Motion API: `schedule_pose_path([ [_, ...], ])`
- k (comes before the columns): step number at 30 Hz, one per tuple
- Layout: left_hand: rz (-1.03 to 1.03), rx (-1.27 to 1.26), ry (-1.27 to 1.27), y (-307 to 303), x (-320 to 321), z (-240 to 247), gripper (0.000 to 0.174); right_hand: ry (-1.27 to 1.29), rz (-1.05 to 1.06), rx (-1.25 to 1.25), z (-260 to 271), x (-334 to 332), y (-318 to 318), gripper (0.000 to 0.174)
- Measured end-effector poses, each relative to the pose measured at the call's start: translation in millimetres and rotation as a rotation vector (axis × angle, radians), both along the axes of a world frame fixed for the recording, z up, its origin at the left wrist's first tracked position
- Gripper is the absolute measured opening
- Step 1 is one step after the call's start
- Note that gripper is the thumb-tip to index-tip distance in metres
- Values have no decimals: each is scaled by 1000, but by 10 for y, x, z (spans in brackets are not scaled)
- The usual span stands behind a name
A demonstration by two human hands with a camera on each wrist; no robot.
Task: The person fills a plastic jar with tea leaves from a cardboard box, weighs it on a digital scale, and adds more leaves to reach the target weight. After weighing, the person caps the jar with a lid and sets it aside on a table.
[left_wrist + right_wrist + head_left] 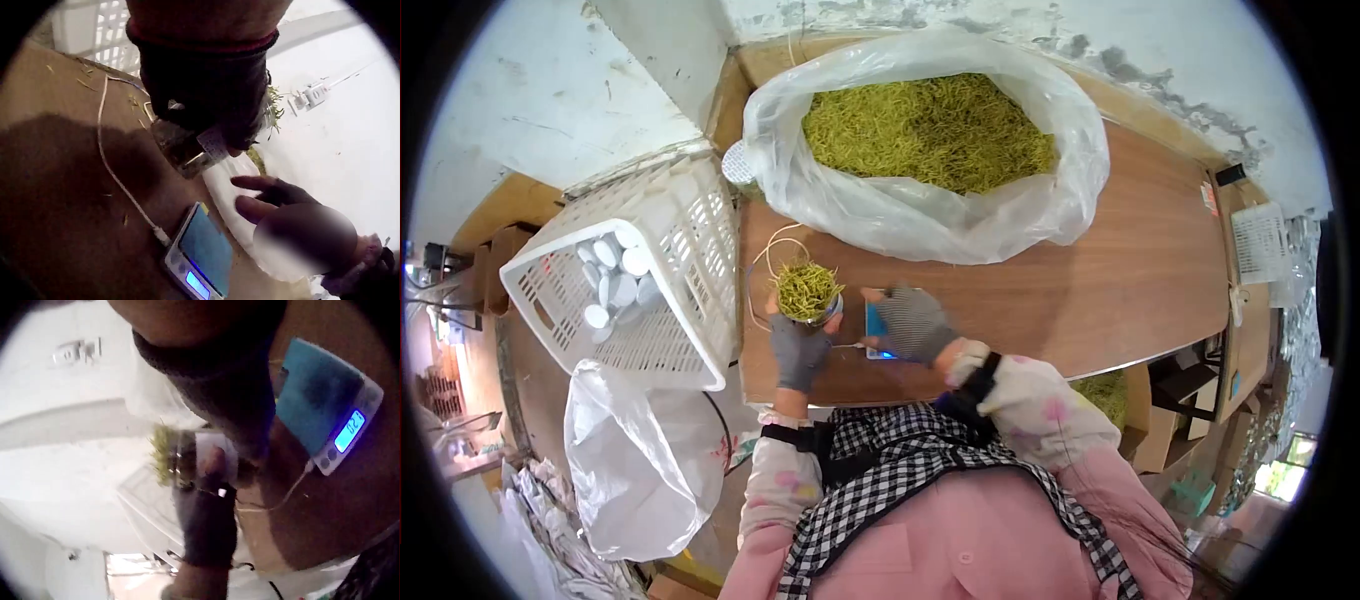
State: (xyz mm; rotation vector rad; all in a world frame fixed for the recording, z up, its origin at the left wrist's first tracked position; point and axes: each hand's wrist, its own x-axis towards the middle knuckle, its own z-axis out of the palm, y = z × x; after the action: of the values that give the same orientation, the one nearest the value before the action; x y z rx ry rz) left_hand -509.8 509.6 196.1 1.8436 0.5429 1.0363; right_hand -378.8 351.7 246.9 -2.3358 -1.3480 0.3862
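Observation:
My left hand (800,352), in a dark fingerless glove, grips a clear jar (178,149) with a white label. Dry green-yellow needle-like herb (807,290) fills it and sticks out past the rim. Held off the table, the jar lies tilted in the left wrist view. My right hand (917,325), in a striped grey fingerless glove, is above the scale with no object in its fingers. In the left wrist view its thumb and forefinger (256,182) stretch toward the jar. The small digital scale (322,394) has a blue top and a lit display.
A big clear plastic bag (1090,160) of the same herb stands at the back of the brown table (1160,280). On the left, a white basket (700,240) holds several white lids (622,290). A white cable (115,175) runs to the scale. Below the basket hangs a white bag (625,470).

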Motion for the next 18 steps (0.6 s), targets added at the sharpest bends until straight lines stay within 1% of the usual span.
schedule_pose_path([
  [1,10,8,14,18,-28,-6,70,-122,69,-69,15,-54,119,69],
  [2,-54,-113,39,-55,-88,-3,74,-118,86,-45,-95,-76,113,69],
  [3,-122,-244,77,-57,-141,-2,78,-180,123,-28,-296,-81,192,71],
  [4,-102,-232,90,-91,-169,-69,78,-247,163,-8,-464,-93,271,73],
  [5,-43,-125,25,-88,-254,-206,83,-240,217,22,-587,-129,370,73],
  [6,-10,-33,-47,-139,-247,-343,87,-253,216,-64,-702,-56,264,74],
  [7,20,-33,-57,-153,-237,-439,87,-273,210,-153,-712,5,171,76],
  [8,1,-12,-12,-168,-217,-538,88,-284,233,-154,-735,45,108,76],
  [9,-23,9,31,-280,-202,-527,90,-281,214,-192,-693,58,-23,78],
  [10,-12,3,24,-352,-158,-536,90,-274,188,-234,-669,92,-99,79],
  [11,-15,-31,6,-436,-100,-554,89,-334,203,-239,-742,134,-182,81],
  [12,-23,-69,-11,-519,-44,-552,89,-341,206,-250,-682,138,-249,81],
  [13,-28,-79,-17,-561,9,-594,89,-252,162,-195,-567,126,-336,81],
  [14,-47,-177,-45,-602,73,-645,90,-162,110,-142,-462,130,-455,80],
  [15,-73,-275,-71,-658,138,-669,91,-166,94,-158,-370,172,-582,80],
  [16,-92,-290,-79,-703,170,-725,91,-67,43,-166,-308,219,-703,76],
  [17,-89,-251,-70,-705,183,-735,92,36,-7,-167,-263,266,-804,73],
  [18,-83,-208,-62,-705,200,-730,94,32,-21,-172,-301,346,-928,73],
])
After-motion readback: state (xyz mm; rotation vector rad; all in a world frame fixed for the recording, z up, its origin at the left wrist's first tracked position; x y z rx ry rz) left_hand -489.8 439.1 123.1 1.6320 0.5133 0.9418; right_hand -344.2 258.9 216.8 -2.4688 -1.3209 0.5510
